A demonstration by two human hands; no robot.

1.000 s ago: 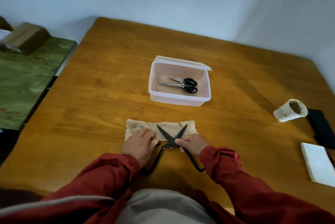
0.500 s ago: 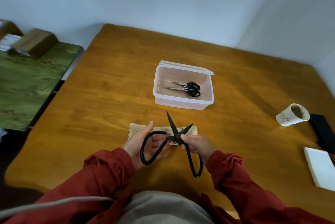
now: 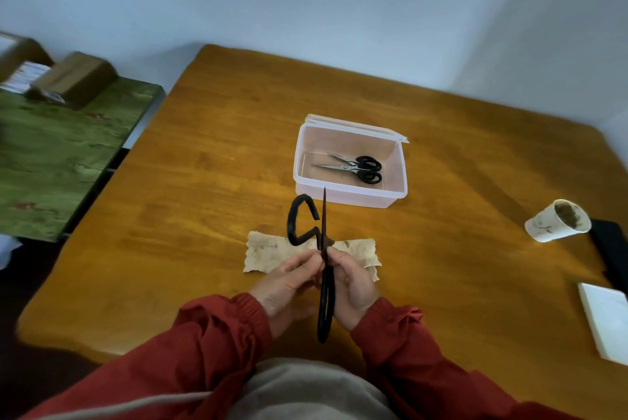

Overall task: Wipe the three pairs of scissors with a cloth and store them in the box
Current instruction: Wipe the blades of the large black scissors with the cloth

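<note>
Large black iron scissors [image 3: 325, 249] stand lifted and turned on edge above the stained beige cloth [image 3: 268, 251], one blade pointing away and one looped handle up at the left. My left hand [image 3: 289, 280] and my right hand [image 3: 353, 278] both pinch them near the pivot. A clear plastic box [image 3: 350, 195] sits just beyond, holding small black-handled scissors [image 3: 356, 168]; these look like two pairs lying together. The cloth lies flat on the table, partly hidden by my hands.
A tipped paper cup [image 3: 557, 220] lies at the right, beside a black object [image 3: 611, 249] and a white pad [image 3: 608, 321]. The wooden table [image 3: 204, 181] spreads around. A green surface with cardboard boxes [image 3: 68, 79] is off to the left.
The black scissors rose off the cloth and rotated on edge. One handle loop swung up to the far side. My left hand left the cloth and took hold near the pivot.
</note>
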